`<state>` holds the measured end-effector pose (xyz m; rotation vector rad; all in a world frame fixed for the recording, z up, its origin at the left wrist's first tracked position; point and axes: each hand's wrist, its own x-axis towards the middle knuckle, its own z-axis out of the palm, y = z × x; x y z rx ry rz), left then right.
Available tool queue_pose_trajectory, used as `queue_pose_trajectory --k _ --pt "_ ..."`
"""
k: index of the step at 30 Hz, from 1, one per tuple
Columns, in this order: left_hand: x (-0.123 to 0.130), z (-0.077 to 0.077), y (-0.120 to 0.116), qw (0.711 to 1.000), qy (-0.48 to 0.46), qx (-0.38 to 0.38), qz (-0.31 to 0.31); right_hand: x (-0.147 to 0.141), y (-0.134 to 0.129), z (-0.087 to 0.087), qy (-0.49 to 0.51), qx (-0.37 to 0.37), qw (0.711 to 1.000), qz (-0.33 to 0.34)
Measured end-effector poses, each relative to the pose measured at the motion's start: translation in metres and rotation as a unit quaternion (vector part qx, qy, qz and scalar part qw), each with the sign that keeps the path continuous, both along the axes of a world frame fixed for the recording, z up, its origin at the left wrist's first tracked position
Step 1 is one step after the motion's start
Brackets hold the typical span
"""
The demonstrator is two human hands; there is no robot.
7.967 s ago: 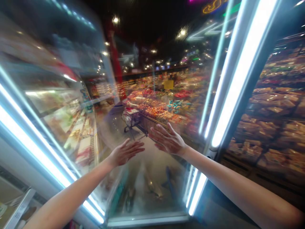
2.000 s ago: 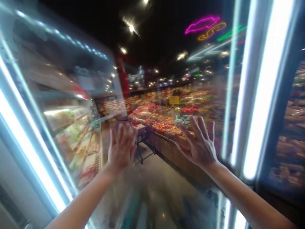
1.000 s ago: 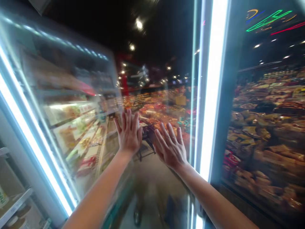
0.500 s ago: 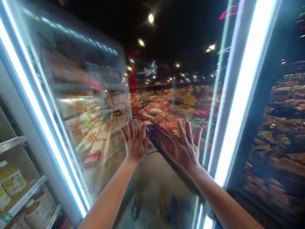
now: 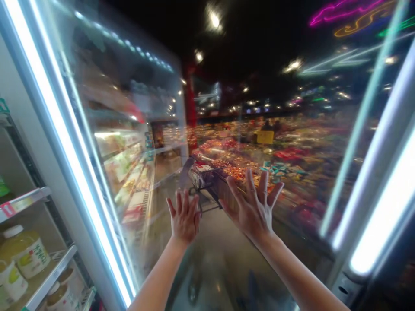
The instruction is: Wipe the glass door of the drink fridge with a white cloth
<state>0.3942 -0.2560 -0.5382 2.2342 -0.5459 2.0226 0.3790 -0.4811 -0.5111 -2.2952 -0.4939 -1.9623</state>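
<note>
Both my hands reach forward with palms turned away from me, toward a see-through glass door (image 5: 217, 255). My left hand (image 5: 184, 218) has its fingers stretched upward and holds nothing. To its right, my right hand (image 5: 254, 205) is spread wide with the fingers apart, also holding nothing. They appear flat on the pane, though exact contact is hard to make out. Bright light strips run up the left side (image 5: 69, 142) and along the right side (image 5: 382, 224). Beyond the glass, between and above my hands, stands a shopping cart (image 5: 207, 177).
Shelves (image 5: 61, 270) at the lower left carry juice bottles (image 5: 30, 250) with white caps. Past the pane, a lit refrigerated display (image 5: 129, 172) lines the left. Blurred heaps of packaged goods (image 5: 227, 160) and a yellow sign (image 5: 265, 137) lie farther back.
The right light strip has shifted outward to the right, and the aisle beyond shows wider. My hands sit lower in the picture, still spread. The cart is plainer to see.
</note>
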Motion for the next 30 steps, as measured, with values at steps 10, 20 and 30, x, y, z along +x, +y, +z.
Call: queue_pose_trajectory --k 10,20,30 --pt "0.009 0.001 0.063 1.0 0.015 -0.013 -0.004 0.005 0.035 -0.008 -0.015 0.05 0.997 -0.05" --pt "0.02 0.019 0.139 0.999 0.017 -0.039 -0.011 0.018 0.103 -0.022 -0.031 0.033 0.997 -0.058" --pt "0.028 0.033 0.174 0.997 0.025 -0.064 -0.016 0.021 0.096 -0.025 -0.036 0.024 0.997 -0.06"
